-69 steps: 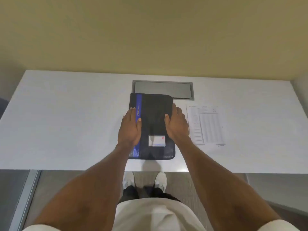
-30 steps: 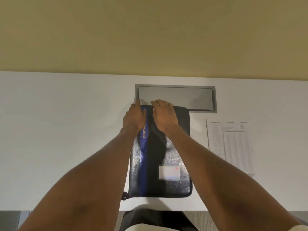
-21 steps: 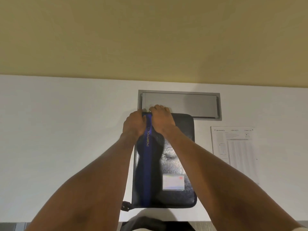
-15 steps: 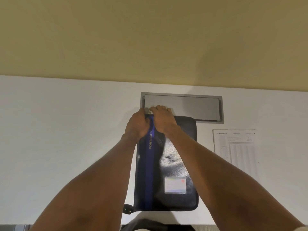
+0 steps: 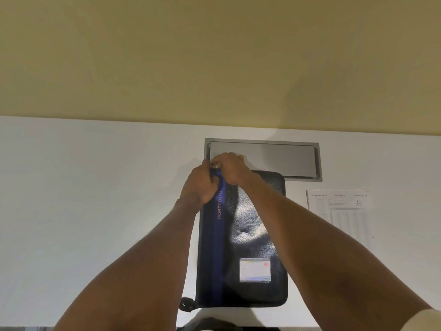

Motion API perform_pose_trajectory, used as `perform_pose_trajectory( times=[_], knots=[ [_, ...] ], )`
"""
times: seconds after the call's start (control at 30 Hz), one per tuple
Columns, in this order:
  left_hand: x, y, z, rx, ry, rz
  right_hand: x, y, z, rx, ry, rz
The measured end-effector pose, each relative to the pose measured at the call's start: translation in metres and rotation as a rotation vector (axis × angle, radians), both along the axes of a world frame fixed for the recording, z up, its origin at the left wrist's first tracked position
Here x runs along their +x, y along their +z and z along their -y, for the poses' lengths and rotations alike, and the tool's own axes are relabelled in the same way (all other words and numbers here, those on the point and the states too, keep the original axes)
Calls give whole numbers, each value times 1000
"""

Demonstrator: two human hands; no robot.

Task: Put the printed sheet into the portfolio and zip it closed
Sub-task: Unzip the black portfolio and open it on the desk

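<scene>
Both arms reach forward and converge at the far left corner of the portfolio (image 5: 253,237), which lies flat on the white counter (image 5: 95,199) with its long side running away from the person. The left hand (image 5: 199,185) is curled into a loose fist, knuckles up, gripping the corner of the portfolio where the blue stripe (image 5: 218,247) ends; its fingers are wrapped around the edge. The right hand (image 5: 232,169) sits just beside it, touching it, with the wrist bent down and the fingers bunched together over something small and pale at the very corner. What that is cannot be told, nor how tight the pinch is. The right forearm crosses diagonally over the black cover, hiding part of it.

The portfolio's far edge overlaps the near rim of a grey recessed panel (image 5: 274,158) set in the counter. A white label (image 5: 254,269) shows on the lower right of the cover, and a small black tab (image 5: 186,303) sticks out at the near left corner.

The printed sheet (image 5: 346,211) lies flat on the counter to the right of the portfolio, apart from it and outside it, untouched by either hand.
</scene>
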State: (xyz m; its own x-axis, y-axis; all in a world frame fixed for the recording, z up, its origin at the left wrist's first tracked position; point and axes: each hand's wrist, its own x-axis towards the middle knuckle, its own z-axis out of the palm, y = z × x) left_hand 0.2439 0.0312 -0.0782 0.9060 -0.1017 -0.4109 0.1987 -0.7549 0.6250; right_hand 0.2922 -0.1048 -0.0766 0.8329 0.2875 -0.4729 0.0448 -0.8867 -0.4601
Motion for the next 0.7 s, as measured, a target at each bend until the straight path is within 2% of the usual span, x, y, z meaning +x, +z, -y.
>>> perform_pose_trajectory(
  times=[0.23, 0.5, 0.7],
  knots=[
    [-1, -1, -5, -7, 12, -17, 6, 10, 15, -21, 144, 87],
    [0, -4, -5, -10, -13, 18, 9, 12, 34, -218, 557, 324],
    [2, -6, -6, -5, -1, 0, 1, 5, 80, -315, 599, 442]
  ],
)
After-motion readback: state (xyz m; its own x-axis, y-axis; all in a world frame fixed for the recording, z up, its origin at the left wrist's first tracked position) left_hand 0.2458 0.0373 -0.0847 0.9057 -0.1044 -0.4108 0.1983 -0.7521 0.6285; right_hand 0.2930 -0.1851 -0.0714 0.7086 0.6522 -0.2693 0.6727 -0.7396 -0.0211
